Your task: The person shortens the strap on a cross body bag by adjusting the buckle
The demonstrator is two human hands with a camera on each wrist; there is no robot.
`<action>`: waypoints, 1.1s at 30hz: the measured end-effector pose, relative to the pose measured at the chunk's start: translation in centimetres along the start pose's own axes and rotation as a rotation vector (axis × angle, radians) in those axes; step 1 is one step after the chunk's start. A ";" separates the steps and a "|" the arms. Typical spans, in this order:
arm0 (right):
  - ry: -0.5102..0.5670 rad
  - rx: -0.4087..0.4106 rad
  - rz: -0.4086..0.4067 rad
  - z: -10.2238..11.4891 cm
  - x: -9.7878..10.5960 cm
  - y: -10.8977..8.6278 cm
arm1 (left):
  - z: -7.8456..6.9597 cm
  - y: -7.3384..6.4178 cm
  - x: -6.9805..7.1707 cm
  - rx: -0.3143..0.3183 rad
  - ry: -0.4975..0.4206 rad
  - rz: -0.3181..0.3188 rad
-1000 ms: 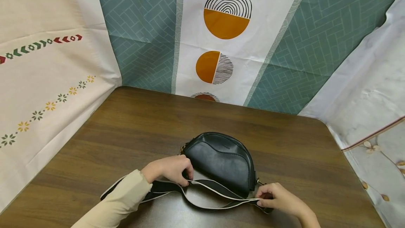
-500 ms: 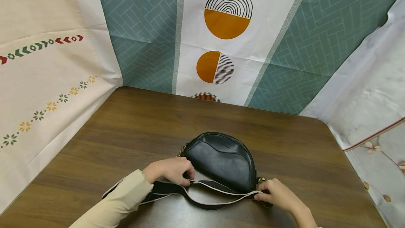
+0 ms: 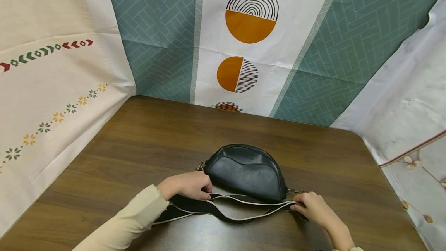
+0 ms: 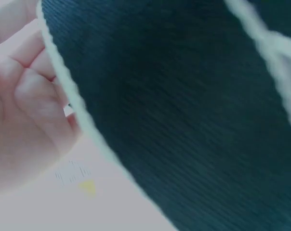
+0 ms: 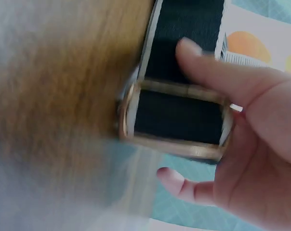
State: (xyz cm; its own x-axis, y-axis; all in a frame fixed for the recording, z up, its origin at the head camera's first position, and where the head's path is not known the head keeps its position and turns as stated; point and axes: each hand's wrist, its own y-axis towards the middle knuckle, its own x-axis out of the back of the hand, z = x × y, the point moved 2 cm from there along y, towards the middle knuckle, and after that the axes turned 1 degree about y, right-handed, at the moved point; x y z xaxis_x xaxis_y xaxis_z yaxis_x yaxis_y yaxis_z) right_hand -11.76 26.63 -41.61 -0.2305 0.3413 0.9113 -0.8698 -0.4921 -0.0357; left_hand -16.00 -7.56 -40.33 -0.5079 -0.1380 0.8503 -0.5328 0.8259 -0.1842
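Note:
A black half-moon leather bag (image 3: pixel 247 175) lies on the table, its curved top facing away from me. Its black webbing strap (image 3: pixel 188 203), edged in white, runs in folds along the near side. My left hand (image 3: pixel 189 186) grips the strap by the bag's lower left corner; the band fills most of the left wrist view. On the other side, my right hand (image 3: pixel 316 209) pinches the strap's right end. In the right wrist view the thumb (image 5: pixel 203 65) presses on the webbing just above a gold slide buckle (image 5: pixel 177 147). Gold clips (image 3: pixel 201 165) join strap and bag.
The brown wooden table (image 3: pixel 146 134) reaches to a teal and white patterned cloth (image 3: pixel 160 42) at the back. A cream cloth (image 3: pixel 52 88) hangs on the left, and a whitish marbled one (image 3: pixel 407 111) on the right.
My right hand has moved right and slightly away from me with the strap end. The bag has shifted a little right and turned more level. The left hand keeps its grip, nearly still.

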 end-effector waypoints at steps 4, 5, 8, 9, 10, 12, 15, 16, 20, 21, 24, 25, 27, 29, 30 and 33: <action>0.021 0.019 -0.025 -0.6 0.2 -0.1 | -0.1 0.0 0.1 -0.036 0.012 -0.006; 0.010 0.018 -0.030 -0.7 0.2 -0.1 | 0.0 0.0 0.1 -0.037 0.005 -0.004; -0.036 0.000 -0.055 -0.8 0.4 -0.2 | 0.0 0.0 0.1 -0.034 -0.016 0.004; -0.051 -0.009 -0.064 -0.8 0.4 -0.3 | 0.0 0.0 0.1 -0.032 -0.022 0.005; -0.064 -0.020 -0.075 -0.8 0.5 -0.3 | 0.0 -0.1 0.2 -0.030 -0.026 0.004; -0.086 -0.051 -0.094 -0.9 0.7 -0.4 | 0.0 -0.2 0.2 -0.023 -0.028 0.005; -0.106 -0.103 -0.107 -1.1 1.0 -0.5 | 0.0 -0.3 0.2 -0.019 -0.030 0.006; -0.114 -0.119 -0.110 -1.2 1.1 -0.6 | 0.0 -0.3 0.3 -0.019 -0.029 0.005; -0.138 -0.196 -0.102 -1.7 1.4 -0.8 | -0.1 -0.4 0.3 -0.023 -0.015 -0.003; -0.146 -0.208 -0.098 -1.8 1.4 -0.9 | -0.1 -0.4 0.3 -0.022 -0.009 -0.006; -0.148 -0.225 -0.069 -1.8 1.4 -1.1 | -0.1 -0.3 0.4 -0.019 0.015 -0.016; -0.142 -0.209 -0.062 -1.8 1.4 -1.1 | -0.1 -0.3 0.4 -0.016 0.024 -0.018; -0.126 -0.150 -0.046 -1.6 1.2 -1.0 | 0.0 -0.3 0.4 -0.012 0.036 -0.023; -0.098 -0.089 -0.033 -1.5 1.1 -0.9 | 0.0 -0.4 0.3 0.003 0.041 -0.025; -0.084 -0.056 -0.028 -1.5 1.0 -0.9 | 0.1 -0.5 0.3 0.009 0.040 -0.025; -0.053 -0.008 -0.027 -1.6 1.0 -0.9 | 0.4 -0.7 0.3 0.015 0.034 -0.026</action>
State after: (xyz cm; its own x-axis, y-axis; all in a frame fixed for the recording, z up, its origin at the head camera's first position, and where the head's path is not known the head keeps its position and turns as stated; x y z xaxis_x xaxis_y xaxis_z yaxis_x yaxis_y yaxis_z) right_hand -11.90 28.69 -41.30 -0.1840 0.3111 0.9324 -0.8789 -0.4768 -0.0144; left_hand -16.00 -8.41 -40.16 -0.4702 -0.1404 0.8713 -0.5562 0.8137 -0.1690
